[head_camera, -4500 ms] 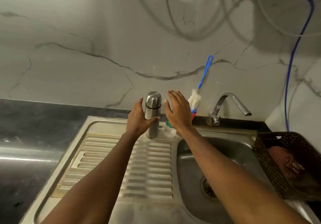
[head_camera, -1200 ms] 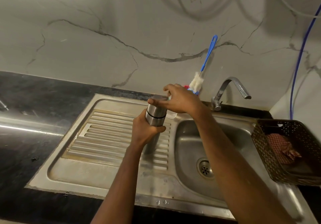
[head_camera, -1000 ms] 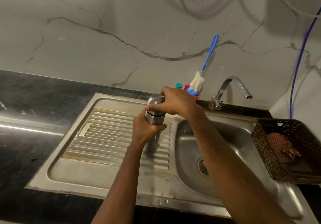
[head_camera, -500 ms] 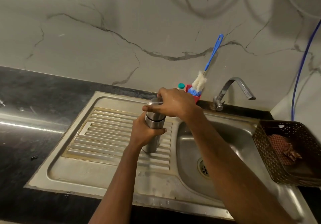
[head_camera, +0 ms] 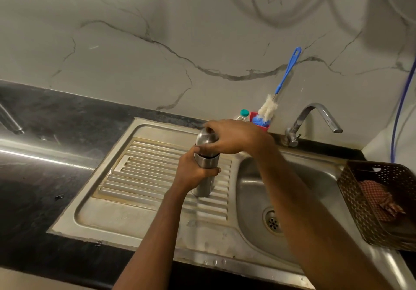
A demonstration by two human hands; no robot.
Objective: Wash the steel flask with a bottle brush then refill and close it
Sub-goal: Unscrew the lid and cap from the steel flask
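- The steel flask (head_camera: 206, 162) stands upright between the two hands, over the ribbed drainboard (head_camera: 155, 172) of the sink (head_camera: 254, 190). Whether its base rests on the ribs or hangs just above them cannot be told.
- The left hand (head_camera: 193, 173) wraps around the middle of the flask's body, with the fingers curled round the far side and the thumb on the near side.
- The right hand (head_camera: 231, 137) sits directly above the left, clamped over the domed cap (head_camera: 203, 137), with the thumb at the cap's lower edge.
- A dark band shows between cap and body, just under the right thumb.
- The two hands are close together, one stacked over the other, nearly touching.
- Beyond the right hand, a bottle brush (head_camera: 268, 109) with a blue handle leans against the wall in a red holder (head_camera: 262, 126), beside a small bottle with a teal cap (head_camera: 244, 112).
- To the right of the hands are the tap (head_camera: 314, 117) and a brown perforated basket (head_camera: 358, 202) with a cloth (head_camera: 378, 199) in it.
- To their left lies the dark tabletop (head_camera: 45, 177).
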